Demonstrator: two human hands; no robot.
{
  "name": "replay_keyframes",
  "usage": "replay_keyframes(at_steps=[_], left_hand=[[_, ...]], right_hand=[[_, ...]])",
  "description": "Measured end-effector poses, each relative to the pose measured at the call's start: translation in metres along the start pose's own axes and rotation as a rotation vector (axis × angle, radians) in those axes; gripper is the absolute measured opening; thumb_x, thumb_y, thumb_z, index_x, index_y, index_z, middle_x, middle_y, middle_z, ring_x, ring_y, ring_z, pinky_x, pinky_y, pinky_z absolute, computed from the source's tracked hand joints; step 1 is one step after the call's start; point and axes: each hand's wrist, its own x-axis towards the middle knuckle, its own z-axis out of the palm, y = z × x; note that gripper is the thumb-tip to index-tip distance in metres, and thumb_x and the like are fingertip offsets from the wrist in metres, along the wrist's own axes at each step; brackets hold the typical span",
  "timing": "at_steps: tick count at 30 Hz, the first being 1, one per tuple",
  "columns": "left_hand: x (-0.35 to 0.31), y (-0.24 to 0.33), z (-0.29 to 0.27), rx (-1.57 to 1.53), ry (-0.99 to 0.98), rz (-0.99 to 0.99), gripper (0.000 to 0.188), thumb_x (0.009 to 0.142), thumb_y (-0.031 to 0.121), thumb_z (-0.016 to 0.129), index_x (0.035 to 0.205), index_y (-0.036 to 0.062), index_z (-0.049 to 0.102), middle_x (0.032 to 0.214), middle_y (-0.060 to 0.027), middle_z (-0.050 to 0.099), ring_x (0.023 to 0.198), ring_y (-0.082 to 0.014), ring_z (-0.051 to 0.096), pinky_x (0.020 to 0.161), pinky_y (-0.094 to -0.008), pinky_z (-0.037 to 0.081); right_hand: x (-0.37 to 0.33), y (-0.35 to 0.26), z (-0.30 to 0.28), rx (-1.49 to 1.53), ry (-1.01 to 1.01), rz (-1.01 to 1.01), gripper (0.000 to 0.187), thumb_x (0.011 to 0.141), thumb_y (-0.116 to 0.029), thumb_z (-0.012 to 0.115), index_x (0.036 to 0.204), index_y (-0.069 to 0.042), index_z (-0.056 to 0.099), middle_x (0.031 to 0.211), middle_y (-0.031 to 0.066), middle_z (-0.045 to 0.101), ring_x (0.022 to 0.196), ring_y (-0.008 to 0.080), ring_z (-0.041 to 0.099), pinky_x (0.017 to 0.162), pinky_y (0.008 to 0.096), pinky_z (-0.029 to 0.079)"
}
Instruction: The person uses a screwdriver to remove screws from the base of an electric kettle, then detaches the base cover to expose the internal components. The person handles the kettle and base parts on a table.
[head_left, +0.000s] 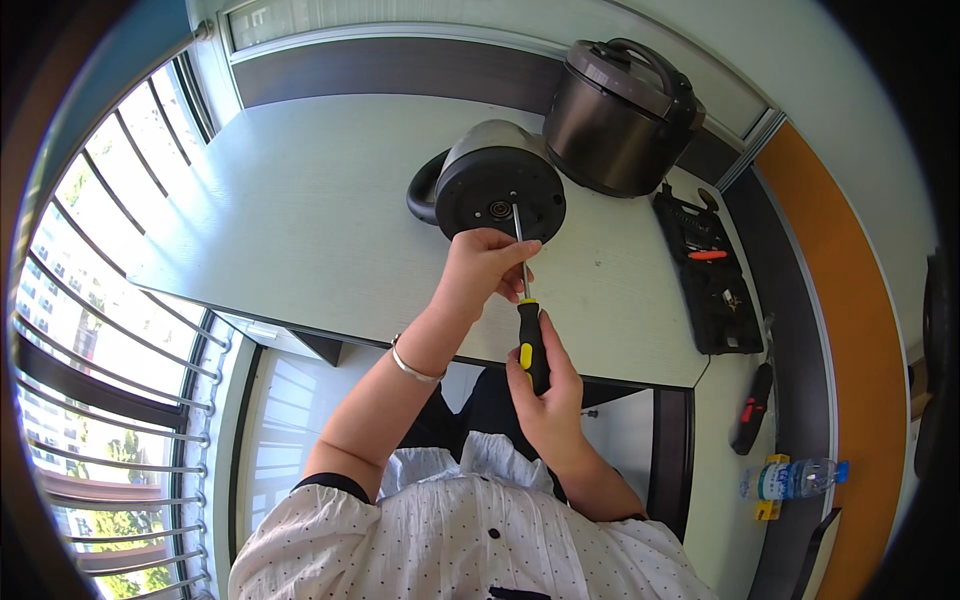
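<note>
Lying on its side on the pale surface (300, 200), the kettle (495, 175) turns its round black base toward the person, its long axis running away toward the back wall and its black handle (424, 188) out to the left. The screwdriver (531, 330) points away from the person, its long axis nearly in line with their view and leaning slightly left toward the tip; the black-and-yellow grip is at the near end, the metal shaft at the far end. Its tip meets the base just beside the round central connector (500, 209), though whether it sits in a screw I cannot tell. The left hand (487, 265) pinches the shaft between thumb and fingers, close below the base, while the right hand (550, 385) is wrapped around the grip. Behind the kettle and to its right stands a dark, lidded cooker (622, 120). Farther right lies an open black tool case (705, 275) with an orange piece (708, 255) in it, and nearer the person are 1 red-and-black tool (752, 408) and 1 clear bottle (800, 479) with a blue cap.
</note>
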Motion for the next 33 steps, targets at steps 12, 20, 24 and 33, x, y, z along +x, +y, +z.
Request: replay_keyframes(at_steps=[12, 20, 24, 33], left_hand=[[0.004, -0.004, -0.006, -0.144, -0.068, 0.023, 0.020, 0.086, 0.013, 0.060, 0.083, -0.0072, 0.061, 0.067, -0.0145, 0.062, 0.045, -0.0134, 0.051, 0.042, -0.0261, 0.044], [0.003, -0.005, -0.008, -0.180, -0.100, 0.003, 0.024, 0.088, 0.017, 0.060, 0.091, -0.0060, 0.063, 0.068, -0.0105, 0.062, 0.050, -0.0111, 0.050, 0.047, -0.0247, 0.043], [-0.002, 0.003, -0.004, 0.015, 0.024, 0.022, 0.023, 0.083, 0.017, 0.067, 0.084, -0.0050, 0.062, 0.066, -0.0099, 0.061, 0.050, -0.0116, 0.052, 0.045, -0.0251, 0.044], [0.005, -0.003, -0.011, -0.061, -0.013, 0.032, 0.021, 0.084, 0.016, 0.065, 0.081, -0.0043, 0.062, 0.064, -0.0098, 0.060, 0.047, -0.0112, 0.050, 0.043, -0.0253, 0.042]], right_hand=[[-0.005, -0.009, -0.001, 0.202, -0.070, 0.035, 0.070, 0.079, -0.001, 0.059, 0.140, 0.002, 0.025, 0.100, 0.0150, 0.054, 0.077, 0.0152, 0.055, 0.067, 0.0251, 0.046], [0.004, -0.022, -0.004, 0.591, -0.117, 0.356, 0.066, 0.083, -0.001, 0.054, 0.142, 0.000, 0.024, 0.091, 0.0134, 0.057, 0.056, 0.0063, 0.046, 0.048, 0.0173, 0.038], [-0.002, -0.015, 0.003, 0.072, -0.065, 0.044, 0.063, 0.083, -0.002, 0.058, 0.138, 0.006, 0.029, 0.091, 0.0129, 0.057, 0.068, 0.0103, 0.054, 0.062, 0.0217, 0.046], [-0.006, -0.024, 0.003, 0.125, -0.083, 0.068, 0.070, 0.079, -0.008, 0.066, 0.134, 0.013, 0.028, 0.107, 0.0229, 0.053, 0.087, 0.0220, 0.058, 0.079, 0.0264, 0.047]])
